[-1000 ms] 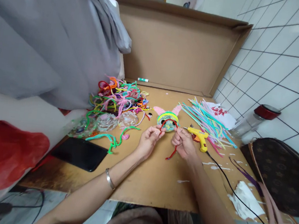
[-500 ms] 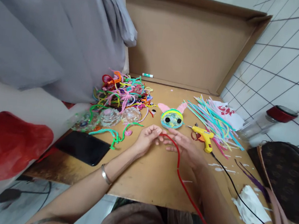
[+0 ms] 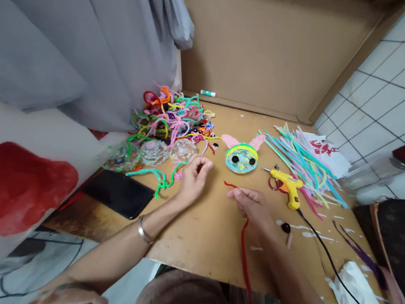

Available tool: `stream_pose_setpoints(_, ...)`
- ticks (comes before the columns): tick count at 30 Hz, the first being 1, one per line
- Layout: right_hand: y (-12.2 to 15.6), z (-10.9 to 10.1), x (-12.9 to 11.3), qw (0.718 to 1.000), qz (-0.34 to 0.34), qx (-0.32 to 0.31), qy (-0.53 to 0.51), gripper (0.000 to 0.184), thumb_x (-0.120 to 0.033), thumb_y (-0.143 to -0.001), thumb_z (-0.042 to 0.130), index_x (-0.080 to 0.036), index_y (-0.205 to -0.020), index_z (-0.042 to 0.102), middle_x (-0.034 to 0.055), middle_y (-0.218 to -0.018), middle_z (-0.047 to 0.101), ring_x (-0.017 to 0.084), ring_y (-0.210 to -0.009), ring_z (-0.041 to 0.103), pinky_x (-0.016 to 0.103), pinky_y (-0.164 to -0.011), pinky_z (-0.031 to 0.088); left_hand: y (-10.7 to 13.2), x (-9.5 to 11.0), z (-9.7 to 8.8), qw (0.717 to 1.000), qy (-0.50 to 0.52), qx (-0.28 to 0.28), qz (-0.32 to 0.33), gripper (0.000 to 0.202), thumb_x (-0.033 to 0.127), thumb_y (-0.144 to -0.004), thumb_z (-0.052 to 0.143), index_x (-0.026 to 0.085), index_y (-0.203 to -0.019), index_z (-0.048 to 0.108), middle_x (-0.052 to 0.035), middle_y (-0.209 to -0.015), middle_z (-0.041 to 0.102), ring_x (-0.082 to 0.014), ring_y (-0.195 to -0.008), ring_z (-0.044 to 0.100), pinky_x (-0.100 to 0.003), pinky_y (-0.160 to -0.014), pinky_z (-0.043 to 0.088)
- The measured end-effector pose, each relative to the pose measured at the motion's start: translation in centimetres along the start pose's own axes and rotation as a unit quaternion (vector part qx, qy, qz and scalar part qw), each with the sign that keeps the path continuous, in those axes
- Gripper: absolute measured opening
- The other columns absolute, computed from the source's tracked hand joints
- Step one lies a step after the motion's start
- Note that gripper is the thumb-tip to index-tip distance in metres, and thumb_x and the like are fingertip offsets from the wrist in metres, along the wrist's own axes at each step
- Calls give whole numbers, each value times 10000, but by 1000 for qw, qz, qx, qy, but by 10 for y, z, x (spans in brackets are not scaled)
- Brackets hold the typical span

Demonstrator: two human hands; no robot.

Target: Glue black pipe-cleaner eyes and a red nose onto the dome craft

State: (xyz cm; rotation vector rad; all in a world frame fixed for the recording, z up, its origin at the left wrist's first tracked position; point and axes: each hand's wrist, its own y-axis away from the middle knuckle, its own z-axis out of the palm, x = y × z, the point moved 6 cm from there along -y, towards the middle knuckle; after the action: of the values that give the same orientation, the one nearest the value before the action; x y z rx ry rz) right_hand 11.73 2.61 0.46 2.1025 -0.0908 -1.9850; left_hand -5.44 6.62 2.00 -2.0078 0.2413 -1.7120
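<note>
My right hand pinches a red pipe cleaner near one end. Its short tip sticks out toward the left, and the long part hangs down past the table's front edge. To the left, my left hand is curled into a loose fist apart from the pipe cleaner; nothing shows in it. Beyond both hands stands a round face figure with pink ears, black eyes and a green and yellow band. A yellow glue gun lies right of it, its nozzle pointing at the figure.
Tangled pipe cleaners are heaped at the back left; straight pipe cleaners lie at the right. A black phone rests at left. The glue gun's cord runs past a crumpled tissue. A brown bag stands at the right edge.
My left hand has let go of the pipe cleaner's end and drawn away from my right hand. My right hand now grips it near the tip. The view has shifted slightly.
</note>
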Motion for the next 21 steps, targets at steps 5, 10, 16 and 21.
stream_pose_setpoints(5,-5,-8,2,998,-30,41,31,417,-556,-708,581,-148,-718,669,-84,-444,273,68,-430,198,245,-441,124,6,27,6,975,-115,-102,163,199,291,-847,573,215,-1005,665,-76,-957,608,-163,-799,541,-285,-731,420)
stream_pose_setpoints(10,-6,-6,1,998,-45,27,23,395,-546,-705,587,-159,-694,665,-78,-450,286,67,-436,205,241,-440,119,19,25,26,930,-194,-219,223,211,281,-888,495,232,-947,692,-88,-889,655,-178,-792,551,-296,-701,419)
stream_pose_setpoints(16,-2,5,0,999,-45,-12,1,423,-567,-740,547,-158,-734,653,-83,-464,269,66,-431,190,245,-438,122,17,18,26,959,-158,-175,156,223,290,-894,474,193,-779,639,-66,-764,606,-166,-705,515,-289,-671,398)
stream_pose_setpoints(21,-1,7,-2,997,-67,-19,21,420,-554,-780,522,-156,-771,657,-75,-479,284,72,-441,218,245,-442,140,14,3,24,994,-16,-102,-36,261,345,-858,532,178,-666,590,-3,-633,540,-143,-632,477,-269,-629,371)
